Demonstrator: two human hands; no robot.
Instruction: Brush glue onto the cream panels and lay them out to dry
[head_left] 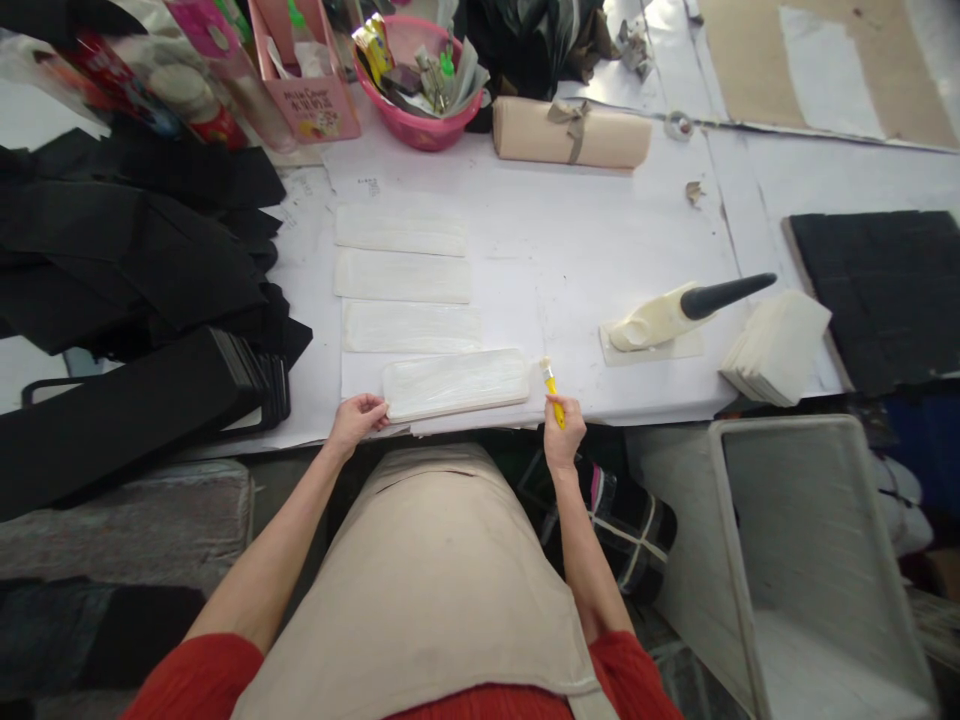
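My left hand (360,420) pinches the near left corner of a stack of whitish rectangular strips (456,384) at the table's front edge. The top strip has a wet-looking sheen. In my right hand (564,436) is a small brush (551,384) with a yellow handle, its pale bristles pointing away from me and apart from the stack. Beyond the stack lie three separate pale strips in a column: a near one (411,327), a middle one (401,275) and a far one (400,232).
A cream-coated bottle with a black nozzle (675,312) lies right of the brush. Beside it stand pale stacked pieces (777,345) and a black stack (877,300). Black pieces (127,230) pile up at left. A pink basin (424,125) and a beige roll (600,137) lie behind.
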